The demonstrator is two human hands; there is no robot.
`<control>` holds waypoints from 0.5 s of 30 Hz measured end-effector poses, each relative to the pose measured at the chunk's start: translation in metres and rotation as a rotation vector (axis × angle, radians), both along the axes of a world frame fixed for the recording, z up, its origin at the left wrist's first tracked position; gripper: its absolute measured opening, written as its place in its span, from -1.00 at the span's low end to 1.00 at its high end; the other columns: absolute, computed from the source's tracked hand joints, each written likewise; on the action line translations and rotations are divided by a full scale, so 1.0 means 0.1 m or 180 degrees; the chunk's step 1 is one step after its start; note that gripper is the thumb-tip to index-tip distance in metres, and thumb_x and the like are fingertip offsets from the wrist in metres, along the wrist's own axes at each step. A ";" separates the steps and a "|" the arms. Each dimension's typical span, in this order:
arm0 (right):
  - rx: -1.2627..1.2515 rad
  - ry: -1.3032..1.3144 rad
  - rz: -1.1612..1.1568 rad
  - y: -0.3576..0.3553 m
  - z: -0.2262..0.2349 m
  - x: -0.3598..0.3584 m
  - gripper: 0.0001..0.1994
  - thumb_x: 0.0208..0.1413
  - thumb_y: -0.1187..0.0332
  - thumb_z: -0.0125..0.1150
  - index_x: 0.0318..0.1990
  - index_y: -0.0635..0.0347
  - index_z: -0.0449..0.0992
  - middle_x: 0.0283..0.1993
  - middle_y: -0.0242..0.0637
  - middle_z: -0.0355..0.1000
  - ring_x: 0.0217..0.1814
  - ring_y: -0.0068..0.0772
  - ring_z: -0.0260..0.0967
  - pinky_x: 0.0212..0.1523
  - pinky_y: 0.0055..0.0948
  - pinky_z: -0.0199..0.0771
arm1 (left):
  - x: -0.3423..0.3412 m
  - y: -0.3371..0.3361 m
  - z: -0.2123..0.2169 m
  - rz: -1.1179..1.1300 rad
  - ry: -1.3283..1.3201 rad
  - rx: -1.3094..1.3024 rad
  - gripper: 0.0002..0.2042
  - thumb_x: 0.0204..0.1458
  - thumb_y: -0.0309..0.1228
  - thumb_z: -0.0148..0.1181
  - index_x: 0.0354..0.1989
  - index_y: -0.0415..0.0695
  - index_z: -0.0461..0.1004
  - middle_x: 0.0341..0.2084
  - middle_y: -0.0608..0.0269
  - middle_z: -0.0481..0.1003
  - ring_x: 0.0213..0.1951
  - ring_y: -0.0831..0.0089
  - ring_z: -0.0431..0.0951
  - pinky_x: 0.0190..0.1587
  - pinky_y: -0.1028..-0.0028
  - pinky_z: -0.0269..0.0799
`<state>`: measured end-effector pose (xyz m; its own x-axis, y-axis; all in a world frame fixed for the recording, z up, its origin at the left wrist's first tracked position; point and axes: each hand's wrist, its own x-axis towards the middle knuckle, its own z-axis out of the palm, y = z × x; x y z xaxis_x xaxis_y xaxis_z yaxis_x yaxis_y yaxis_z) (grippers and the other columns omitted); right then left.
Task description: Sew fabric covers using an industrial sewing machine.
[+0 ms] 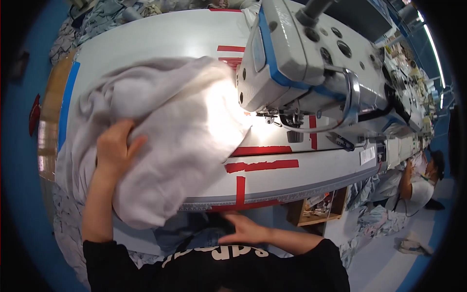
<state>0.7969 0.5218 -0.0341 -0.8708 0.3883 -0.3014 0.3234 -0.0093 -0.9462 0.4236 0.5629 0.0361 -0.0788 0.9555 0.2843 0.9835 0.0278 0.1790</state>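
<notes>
A large piece of pale grey-white cloth (170,146) lies bunched in folds over the left half of the sewing table, its right edge close to the needle area of a sewing machine (287,58). My left hand (116,148) rests on the cloth's left part, open, thumb apart from the fingers. The cloth's near end hangs over the front edge of the table. Below that edge, in front of my body, is my right hand (245,228), open, with nothing seen in it. The machine's lamp brightly lights the cloth by the needle.
Red tape strips (262,166) mark the white tabletop (146,36); a measuring tape (272,197) runs along its front edge. Small thread snips (341,141) lie right of the needle. A wooden drawer (318,209) sits below. Another person (421,190) sits far right. Garment piles surround the table.
</notes>
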 end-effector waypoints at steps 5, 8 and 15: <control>-0.0398 0.0621 0.0123 -0.28 -0.28 -0.83 -0.26 0.04 -0.06 0.22 0.22 0.34 0.23 0.17 0.06 0.31 0.25 -0.09 0.23 0.23 -0.28 0.18 | 0.12 0.26 0.19 0.0131 -0.1221 -0.0483 -0.79 0.00 -0.31 0.24 -0.35 -0.22 0.49 -0.55 0.10 0.50 -0.49 0.18 0.53 -0.35 0.35 0.44; -0.1417 0.0406 -0.0050 -0.43 0.04 -1.20 -0.46 0.20 0.04 0.09 0.14 0.34 0.33 0.21 0.01 0.29 0.28 -0.12 0.21 0.25 -0.33 0.14 | 0.53 0.65 0.04 -0.1374 -0.0969 0.0359 -0.72 -0.11 -0.43 0.30 -0.19 -0.21 0.49 -0.30 0.05 0.52 -0.26 0.18 0.56 -0.19 0.36 0.46; 0.0432 0.0595 0.0431 0.04 0.66 0.01 -0.55 0.15 0.14 0.19 0.09 0.25 0.41 0.13 0.02 0.35 0.27 -0.08 0.22 0.29 -0.27 0.15 | 1.21 0.55 0.07 -0.2929 -0.0599 -0.1019 -0.12 -0.20 0.09 0.29 0.29 -0.14 0.16 0.28 0.01 0.13 0.33 0.03 0.04 0.35 0.04 -0.16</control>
